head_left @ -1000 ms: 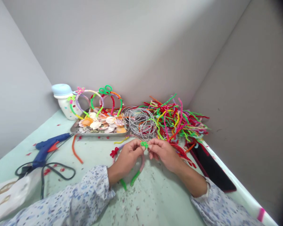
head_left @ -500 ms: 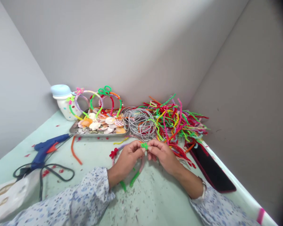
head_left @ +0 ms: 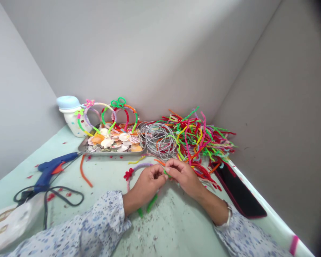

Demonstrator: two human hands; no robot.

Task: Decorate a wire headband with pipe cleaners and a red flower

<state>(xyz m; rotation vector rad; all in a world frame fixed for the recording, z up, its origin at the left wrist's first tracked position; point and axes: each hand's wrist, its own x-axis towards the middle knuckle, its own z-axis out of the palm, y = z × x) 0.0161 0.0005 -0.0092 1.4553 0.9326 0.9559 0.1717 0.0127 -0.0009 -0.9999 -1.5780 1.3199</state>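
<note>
Between the fingertips of my left hand (head_left: 150, 182) and my right hand (head_left: 182, 176) is a small piece of green pipe cleaner (head_left: 166, 173), mostly covered by the fingers. Both hands pinch it and almost touch each other. Under my left hand and forearm lies a headband (head_left: 142, 165) wrapped in lilac, pink and green pipe cleaner, partly hidden. A red pipe-cleaner flower (head_left: 128, 174) sits on the headband's left side. Just behind the hands is a coil of thin grey wire hoops (head_left: 160, 141).
A metal tray (head_left: 112, 153) of seashells stands at the back, with finished headbands above it beside a white jar (head_left: 76, 121). Loose pipe cleaners (head_left: 198, 135) heap at back right, near a black flat case (head_left: 240, 192). A blue glue gun (head_left: 49, 169) with its cord lies left.
The green piece, looped and visible between my fingertips before, is now mostly covered. My fingers have come closer together, and my left hand has turned slightly and moved a little lower.
</note>
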